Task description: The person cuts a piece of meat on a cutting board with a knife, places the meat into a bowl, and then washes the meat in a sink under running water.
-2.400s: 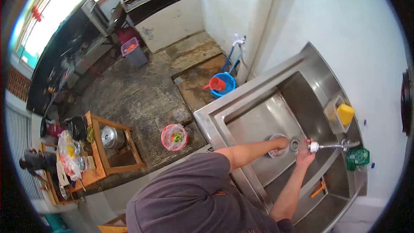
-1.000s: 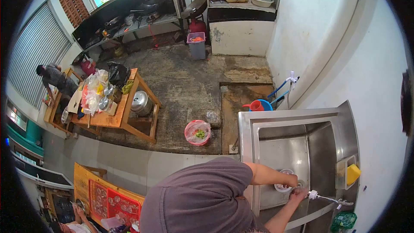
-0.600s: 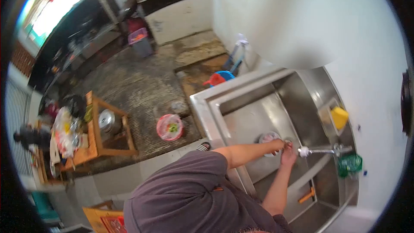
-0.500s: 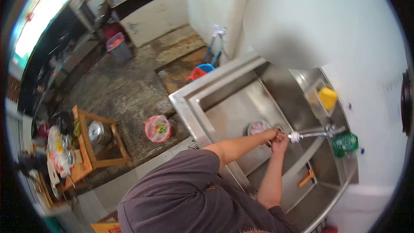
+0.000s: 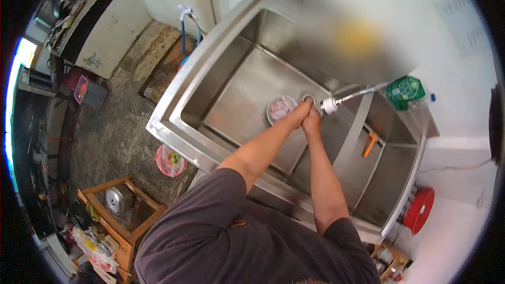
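Observation:
Both of my hands are together over the steel sink basin [image 5: 247, 92]. My left hand [image 5: 301, 113] presses against my right hand [image 5: 312, 120], fingers curled in; whatever lies between them, if anything, is hidden. Just left of them a round metal bowl [image 5: 269, 118] holds pale pinkish pieces, which look like raw meat [image 5: 280, 108]. The white spray head of the faucet [image 5: 329, 105] points at my hands from the right, on a flexible metal hose [image 5: 357, 93]. Behind my fingers part of the round drain [image 5: 309, 97] shows.
An orange-handled tool [image 5: 370, 144] lies in the second basin. A green bottle or pack [image 5: 405, 93] sits at the sink's back edge. A blurred round shape [image 5: 336, 16] blocks the upper right. On the floor are a pink basket [image 5: 171, 161] and a wooden stool frame [image 5: 122, 215].
The view has turned and shifted, so the sink now fills more of it. My hands stay together beside the bowl, near the spray head.

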A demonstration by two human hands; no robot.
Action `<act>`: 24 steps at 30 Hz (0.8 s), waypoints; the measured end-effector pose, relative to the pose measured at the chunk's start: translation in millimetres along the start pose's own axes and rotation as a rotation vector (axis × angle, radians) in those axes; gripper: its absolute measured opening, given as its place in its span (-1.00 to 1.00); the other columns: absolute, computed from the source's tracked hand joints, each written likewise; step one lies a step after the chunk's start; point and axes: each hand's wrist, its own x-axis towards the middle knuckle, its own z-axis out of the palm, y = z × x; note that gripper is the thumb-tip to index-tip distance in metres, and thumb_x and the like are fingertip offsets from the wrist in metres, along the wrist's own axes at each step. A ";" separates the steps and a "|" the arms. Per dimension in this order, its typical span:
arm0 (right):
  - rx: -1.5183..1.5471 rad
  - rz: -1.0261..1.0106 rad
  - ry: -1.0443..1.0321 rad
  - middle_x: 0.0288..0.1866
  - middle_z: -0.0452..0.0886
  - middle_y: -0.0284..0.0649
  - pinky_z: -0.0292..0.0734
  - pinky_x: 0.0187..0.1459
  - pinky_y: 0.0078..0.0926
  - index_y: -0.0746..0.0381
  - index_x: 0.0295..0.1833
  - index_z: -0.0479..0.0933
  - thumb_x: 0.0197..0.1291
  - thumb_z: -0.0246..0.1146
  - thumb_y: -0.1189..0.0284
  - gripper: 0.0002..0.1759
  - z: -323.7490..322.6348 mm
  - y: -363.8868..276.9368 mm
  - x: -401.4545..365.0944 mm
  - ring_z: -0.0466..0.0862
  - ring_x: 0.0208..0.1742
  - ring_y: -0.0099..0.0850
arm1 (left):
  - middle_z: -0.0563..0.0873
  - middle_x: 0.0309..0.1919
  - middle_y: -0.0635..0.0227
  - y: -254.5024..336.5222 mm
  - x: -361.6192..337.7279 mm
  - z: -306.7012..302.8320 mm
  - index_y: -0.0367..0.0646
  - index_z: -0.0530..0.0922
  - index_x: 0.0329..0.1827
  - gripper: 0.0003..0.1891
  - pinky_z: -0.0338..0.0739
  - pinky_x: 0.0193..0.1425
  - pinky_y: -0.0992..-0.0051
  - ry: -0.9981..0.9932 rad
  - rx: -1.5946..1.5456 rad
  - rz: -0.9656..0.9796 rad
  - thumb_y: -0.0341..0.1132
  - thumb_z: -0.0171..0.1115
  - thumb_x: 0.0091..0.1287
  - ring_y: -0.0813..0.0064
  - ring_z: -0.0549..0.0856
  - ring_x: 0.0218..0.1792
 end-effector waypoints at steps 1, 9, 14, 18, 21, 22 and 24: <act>0.320 0.358 -0.010 -0.03 0.70 -0.11 0.53 0.01 -0.35 0.34 0.07 0.60 0.34 0.15 0.20 -0.57 -4.3 -5.4 6.0 0.68 -0.05 -0.31 | 0.71 -0.42 0.11 32.1 -37.8 -2.4 -0.27 0.61 -0.24 -0.39 0.58 -0.16 0.20 -0.125 0.365 -0.054 0.16 -0.14 0.48 0.37 0.69 -0.33; 0.935 0.642 -0.132 -0.12 0.72 -0.15 0.58 -0.01 -0.46 0.35 0.10 0.57 0.28 0.14 0.32 -0.61 39.0 42.3 23.0 0.70 -0.11 -0.37 | 0.73 -0.22 -0.10 90.1 -81.8 -85.8 -0.31 0.67 -0.20 -0.43 0.56 0.06 0.07 -0.140 1.445 0.518 0.05 -0.14 0.49 -0.12 0.70 -0.11; -0.301 0.213 -0.212 0.20 0.57 0.10 0.46 0.28 -0.20 0.34 0.36 0.37 0.25 0.27 0.10 -0.30 82.5 104.8 2.0 0.57 0.25 -0.05 | 0.73 -0.16 -0.10 165.4 -165.2 -102.8 -0.25 0.68 -0.10 -0.57 0.57 0.08 0.12 -0.024 1.543 0.493 -0.02 0.09 0.45 -0.08 0.71 -0.06; -0.416 0.233 -0.375 0.46 0.25 0.10 0.24 0.47 -0.15 0.16 0.56 0.09 -0.04 0.48 -0.02 0.12 116.2 86.7 2.0 0.28 0.48 0.04 | 0.74 -0.13 -0.05 180.7 -172.5 -113.5 -0.26 0.68 -0.09 -0.55 0.57 0.09 0.14 0.142 1.451 0.528 0.02 0.11 0.44 -0.04 0.71 -0.05; -0.367 0.332 -0.411 0.51 0.16 0.04 0.26 0.44 -0.06 0.15 0.57 0.04 -0.23 0.59 0.00 0.28 129.7 81.5 6.9 0.22 0.50 0.07 | 0.74 -0.11 -0.03 175.1 -152.4 -138.6 -0.26 0.67 -0.08 -0.54 0.57 0.09 0.15 0.109 1.495 0.507 0.03 0.12 0.44 -0.03 0.71 -0.04; -0.369 0.336 -0.421 0.51 0.16 0.04 0.26 0.44 -0.06 0.15 0.57 0.04 -0.23 0.59 0.00 0.28 127.5 78.0 8.8 0.22 0.50 0.07 | 0.74 -0.14 -0.03 173.7 -149.2 -143.2 -0.25 0.67 -0.07 -0.54 0.58 0.07 0.17 0.047 1.549 0.515 0.04 0.12 0.44 -0.02 0.72 -0.06; -0.513 0.306 -0.466 0.45 0.29 0.07 0.35 0.37 -0.16 0.25 0.43 0.23 -0.18 0.53 -0.02 0.09 124.4 77.2 17.7 0.33 0.46 0.01 | 0.74 -0.13 -0.03 175.6 -150.6 -145.2 -0.26 0.66 -0.04 -0.53 0.58 0.08 0.18 0.013 1.588 0.503 0.04 0.13 0.44 -0.02 0.72 -0.05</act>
